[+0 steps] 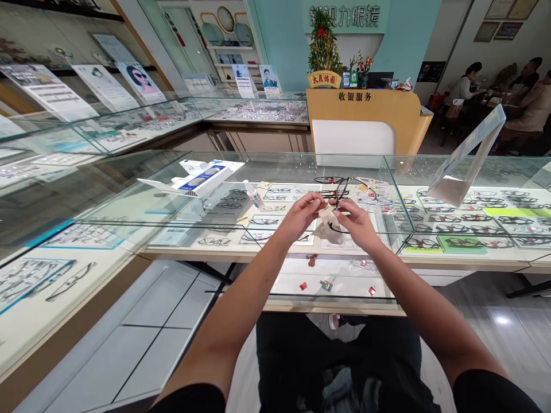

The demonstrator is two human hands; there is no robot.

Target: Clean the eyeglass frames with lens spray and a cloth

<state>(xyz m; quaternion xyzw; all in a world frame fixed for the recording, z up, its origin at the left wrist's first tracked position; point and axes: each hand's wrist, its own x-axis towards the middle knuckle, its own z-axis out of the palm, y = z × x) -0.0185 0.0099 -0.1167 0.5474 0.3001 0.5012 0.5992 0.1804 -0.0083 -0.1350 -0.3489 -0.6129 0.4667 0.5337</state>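
My left hand [302, 213] and my right hand [358, 221] meet above the glass counter [275, 172]. Between them is a pair of black-framed glasses [339, 198] wrapped partly in a pale cleaning cloth [328, 226]. The left fingers pinch the cloth at the frame. The right hand grips the glasses from the right side, and one black temple sticks up and away from me. A second pair of black glasses [329, 180] lies on the glass just beyond my hands.
A small white bottle [253, 194] and a white and blue box [202, 176] lie on the counter to the left. A clear angled sign stand [467, 155] is on the right. Several frames fill the cases below. People sit at a table at the back right [516, 86].
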